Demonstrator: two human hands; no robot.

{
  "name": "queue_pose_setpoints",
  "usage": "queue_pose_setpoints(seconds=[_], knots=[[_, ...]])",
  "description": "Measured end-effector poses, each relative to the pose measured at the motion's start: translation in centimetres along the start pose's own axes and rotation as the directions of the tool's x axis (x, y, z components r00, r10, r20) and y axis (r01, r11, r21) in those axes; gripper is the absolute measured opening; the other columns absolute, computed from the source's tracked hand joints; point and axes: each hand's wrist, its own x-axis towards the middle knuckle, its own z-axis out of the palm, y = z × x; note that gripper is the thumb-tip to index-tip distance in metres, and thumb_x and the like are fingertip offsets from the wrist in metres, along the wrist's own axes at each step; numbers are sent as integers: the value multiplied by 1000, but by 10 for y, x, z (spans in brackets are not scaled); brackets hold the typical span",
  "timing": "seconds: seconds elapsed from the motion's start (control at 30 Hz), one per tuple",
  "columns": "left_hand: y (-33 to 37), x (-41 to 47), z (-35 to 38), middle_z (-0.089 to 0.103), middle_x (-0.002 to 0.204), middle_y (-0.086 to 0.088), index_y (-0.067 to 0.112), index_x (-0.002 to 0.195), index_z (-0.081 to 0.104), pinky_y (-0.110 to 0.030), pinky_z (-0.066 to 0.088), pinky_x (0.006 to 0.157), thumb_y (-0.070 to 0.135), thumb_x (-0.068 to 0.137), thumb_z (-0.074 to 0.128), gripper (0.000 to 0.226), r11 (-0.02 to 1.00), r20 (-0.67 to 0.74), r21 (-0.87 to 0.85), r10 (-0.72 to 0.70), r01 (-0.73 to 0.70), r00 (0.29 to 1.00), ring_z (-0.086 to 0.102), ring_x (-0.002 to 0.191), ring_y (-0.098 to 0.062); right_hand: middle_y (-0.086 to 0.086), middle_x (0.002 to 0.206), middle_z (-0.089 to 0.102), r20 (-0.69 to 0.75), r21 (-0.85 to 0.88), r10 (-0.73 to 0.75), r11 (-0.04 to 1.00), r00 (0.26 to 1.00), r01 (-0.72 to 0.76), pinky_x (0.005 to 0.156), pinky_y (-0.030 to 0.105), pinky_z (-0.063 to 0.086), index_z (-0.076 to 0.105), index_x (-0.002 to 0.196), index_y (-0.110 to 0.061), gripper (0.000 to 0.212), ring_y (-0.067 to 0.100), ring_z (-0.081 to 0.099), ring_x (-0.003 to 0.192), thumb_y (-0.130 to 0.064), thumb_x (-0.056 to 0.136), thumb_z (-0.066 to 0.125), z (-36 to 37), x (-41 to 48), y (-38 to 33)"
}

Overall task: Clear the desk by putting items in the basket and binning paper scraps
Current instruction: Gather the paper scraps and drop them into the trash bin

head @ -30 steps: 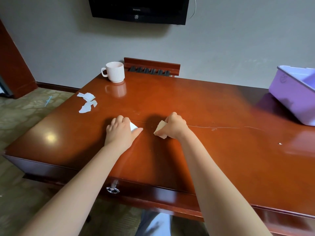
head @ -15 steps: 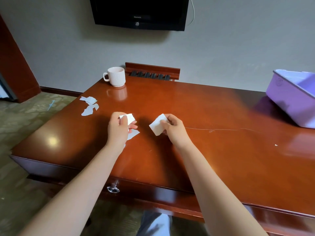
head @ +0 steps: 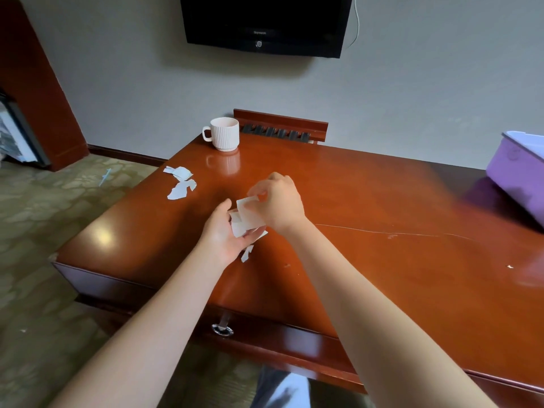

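Observation:
Over the middle of the red-brown desk [head: 382, 275] my two hands meet. My left hand [head: 220, 231] is turned palm up and cups several white paper scraps [head: 240, 228]. My right hand [head: 279, 201] pinches a larger white scrap [head: 250, 212] and lays it onto the pile in the left palm. One small scrap [head: 245, 253] sits just below the left hand, whether on the desk or hanging from the pile I cannot tell. More torn scraps [head: 180, 181] lie near the desk's left edge. A purple basket [head: 518, 175] stands at the far right.
A ribbed white mug [head: 224, 134] stands at the back of the desk beside a wooden rail [head: 281, 126]. A black TV [head: 265, 23] hangs on the wall. A small white fleck [head: 510, 266] lies on the right part of the desk. Patterned carpet lies to the left.
Both hands lifted their scraps off the desk and came together. The left hand turned palm up, and the right hand brought its scrap over onto the left hand's pile.

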Motion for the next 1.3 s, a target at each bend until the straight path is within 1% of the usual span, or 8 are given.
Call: queue_pose_setpoints(seconds=[0.03,0.1,0.23,0.3,0.47,0.7,1.13,1.3], knots=[[1,4,-4,62,102,-8,15,100,56,-42,50,91,21,95,52,9,996,-24,92,3,0,1000,60,99,-26,1,107,56,18,-21,-11,1000,1000,11,74,25,45,72,108,-21,21,19,43,100,-21,90,61,1,1,0],[-7,16,-8,58,118,3,17,120,55,-30,46,96,28,83,69,41,954,-43,292,85,-68,995,55,113,-19,3,109,56,13,31,-7,999,1000,7,77,28,45,71,111,-20,23,22,44,103,-19,94,56,4,2,1],[-2,19,-22,54,130,-13,8,126,50,-29,50,89,15,91,60,38,998,17,45,36,-37,999,55,116,-26,6,109,60,-108,257,130,961,986,-99,81,25,43,69,114,-17,25,22,53,104,-14,96,50,7,-4,7],[8,27,-23,60,112,-15,7,121,50,-35,54,81,7,93,54,29,999,-57,-31,14,-15,998,57,115,-31,2,104,59,-33,277,175,947,984,-159,79,21,38,69,111,-16,22,18,54,98,-14,93,55,8,-14,18],[17,40,-22,55,118,-9,13,129,50,-30,53,81,1,89,59,42,960,-261,268,147,-75,954,57,105,-22,-1,101,50,267,275,84,948,960,-159,85,24,42,69,111,-22,27,14,49,89,-23,84,71,9,-33,37],[13,55,-25,50,136,-8,15,135,44,-25,46,80,6,93,54,44,793,-226,593,331,-140,916,51,123,-25,-1,116,41,530,85,-30,996,848,-18,102,40,39,65,110,-29,26,23,41,113,-30,85,70,6,-13,33],[3,56,-32,51,134,-6,17,132,46,-24,46,84,9,94,53,39,679,-103,680,463,-278,880,51,121,-22,-1,102,55,455,137,115,971,883,-197,59,17,37,56,104,-17,25,18,52,90,-20,83,70,7,-16,28],[1,56,-30,52,133,-7,14,131,48,-26,44,87,9,95,50,37,657,-112,701,486,-278,867,51,121,-23,2,78,61,428,497,49,821,903,-280,64,23,45,64,89,-9,14,13,55,67,-7,79,74,-12,-35,33]])
